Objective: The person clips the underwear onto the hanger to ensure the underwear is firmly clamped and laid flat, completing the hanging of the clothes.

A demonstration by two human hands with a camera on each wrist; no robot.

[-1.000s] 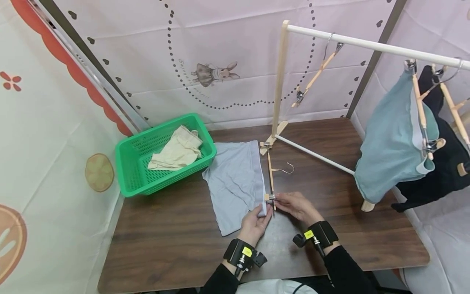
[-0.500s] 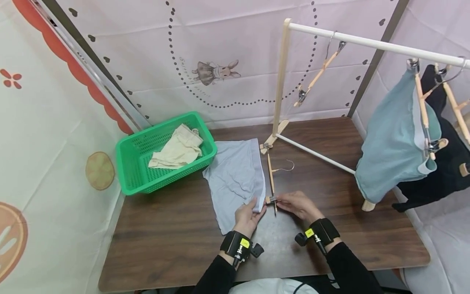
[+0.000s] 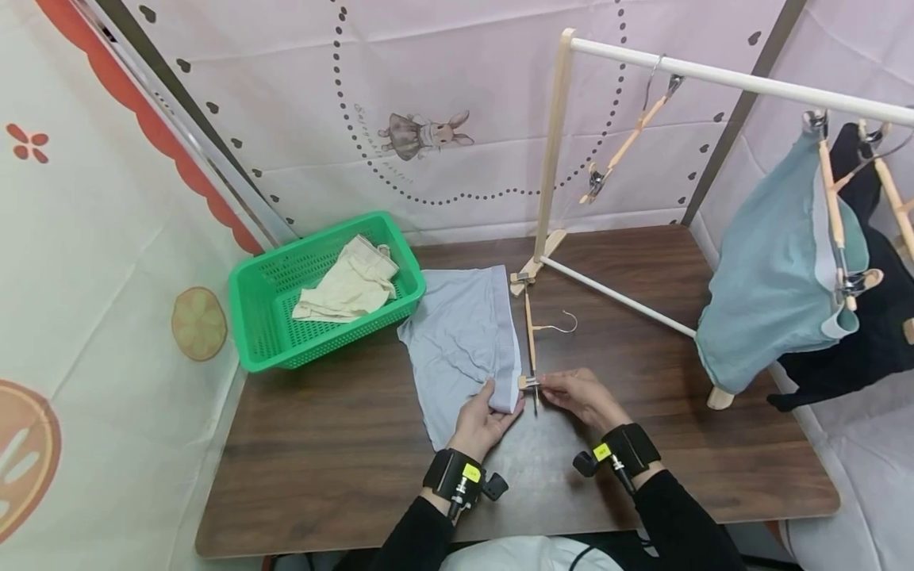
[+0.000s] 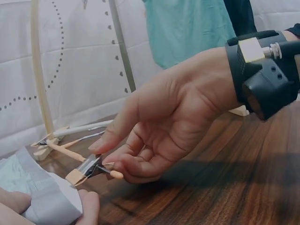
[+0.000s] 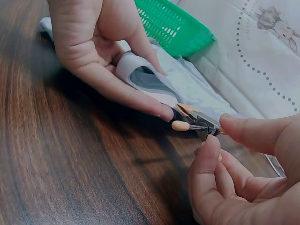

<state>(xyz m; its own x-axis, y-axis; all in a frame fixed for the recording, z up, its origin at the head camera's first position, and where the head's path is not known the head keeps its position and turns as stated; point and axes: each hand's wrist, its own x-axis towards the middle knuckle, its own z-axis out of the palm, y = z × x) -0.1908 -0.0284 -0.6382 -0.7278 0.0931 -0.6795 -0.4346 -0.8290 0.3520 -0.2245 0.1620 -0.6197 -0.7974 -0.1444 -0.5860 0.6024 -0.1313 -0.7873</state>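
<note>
A light blue garment (image 3: 460,325) lies flat on the table with its waistband toward a wooden clip hanger (image 3: 531,341). My left hand (image 3: 477,422) grips the near corner of the waistband, thumb on top and fingers underneath. In the right wrist view the waistband (image 5: 129,65) gapes into a loop between that thumb and fingers. My right hand (image 3: 581,396) pinches the hanger's near metal clip (image 5: 201,121) between thumb and fingers. The clip's wood-tipped jaws point at the waistband corner, right beside my left fingertip. The hanger's far clip (image 3: 523,278) lies near the rack's foot.
A green basket (image 3: 246,317) holding a cream cloth (image 3: 350,281) stands at the back left. On the right, a rack with a white rail (image 3: 714,77) carries a bare clip hanger (image 3: 635,135), a teal garment (image 3: 771,254) and a black garment (image 3: 821,373).
My left hand has shifted slightly left, and its thumb has come onto the top of the garment's corner. The right hand keeps pinching the clip, almost in place.
</note>
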